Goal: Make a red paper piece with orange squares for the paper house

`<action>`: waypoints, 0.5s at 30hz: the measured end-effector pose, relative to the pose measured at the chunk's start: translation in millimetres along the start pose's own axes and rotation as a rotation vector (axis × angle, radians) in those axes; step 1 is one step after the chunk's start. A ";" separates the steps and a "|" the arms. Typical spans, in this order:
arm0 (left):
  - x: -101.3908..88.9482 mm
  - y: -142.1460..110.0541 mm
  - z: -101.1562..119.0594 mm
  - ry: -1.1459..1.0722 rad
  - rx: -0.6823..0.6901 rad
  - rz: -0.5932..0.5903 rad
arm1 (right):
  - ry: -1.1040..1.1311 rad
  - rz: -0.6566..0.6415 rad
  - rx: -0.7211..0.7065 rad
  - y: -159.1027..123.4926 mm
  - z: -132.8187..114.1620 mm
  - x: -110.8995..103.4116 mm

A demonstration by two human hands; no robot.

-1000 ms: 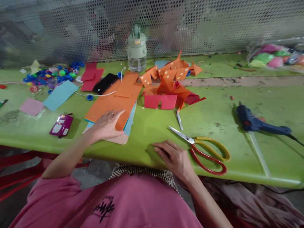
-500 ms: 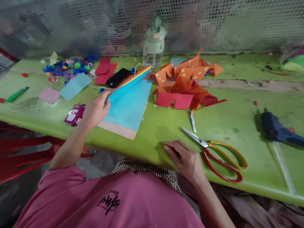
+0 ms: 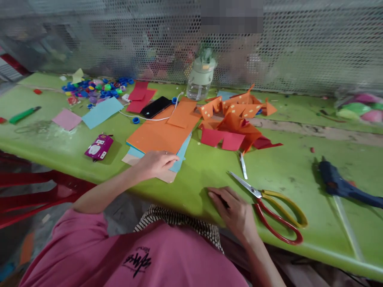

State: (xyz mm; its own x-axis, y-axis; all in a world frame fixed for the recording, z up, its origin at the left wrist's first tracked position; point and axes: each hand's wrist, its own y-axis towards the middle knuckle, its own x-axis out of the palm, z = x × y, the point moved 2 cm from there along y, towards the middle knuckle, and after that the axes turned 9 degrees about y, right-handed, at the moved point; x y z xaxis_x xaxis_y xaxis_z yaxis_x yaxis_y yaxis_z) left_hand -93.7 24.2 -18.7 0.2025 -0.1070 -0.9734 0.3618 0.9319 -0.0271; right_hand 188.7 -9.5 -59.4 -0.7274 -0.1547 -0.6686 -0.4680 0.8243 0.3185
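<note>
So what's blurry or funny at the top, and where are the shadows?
In the head view, a blocky grey patch hides part of the top; shapes behind the mesh screen look blurry. Also in the head view, soft shadows lie left of the glue gun and beside the right hand.

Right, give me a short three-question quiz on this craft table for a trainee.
1. True or false: the metal scissors with red and yellow handles lie between the right hand and the dark blue glue gun.
2. The left hand is at the near side of the: a) purple box; b) stack of orange and blue paper; c) green cutter.
3. Fill in: the thin white cable crosses ____ paper.

Key: 1 true; 2 b; 3 orange.
</note>
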 end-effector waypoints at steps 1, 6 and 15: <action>-1.2 0.7 0.8 -0.004 0.004 0.000 | 0.001 -0.001 0.004 -0.3 0.0 0.2; 0.8 8.5 9.7 -0.017 0.061 -0.038 | -0.003 -0.012 0.030 -0.7 -2.5 1.0; 14.2 -7.1 28.2 0.239 0.108 -0.025 | -0.029 0.004 0.037 -1.9 -7.2 0.8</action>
State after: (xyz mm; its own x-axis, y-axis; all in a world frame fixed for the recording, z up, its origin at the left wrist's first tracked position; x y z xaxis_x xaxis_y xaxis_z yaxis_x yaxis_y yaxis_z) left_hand -67.7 6.3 -25.9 -0.0239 -0.0331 -0.9992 0.4615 0.8862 -0.0404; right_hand 185.4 -15.1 -55.8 -0.7138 -0.1360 -0.6870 -0.4458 0.8448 0.2960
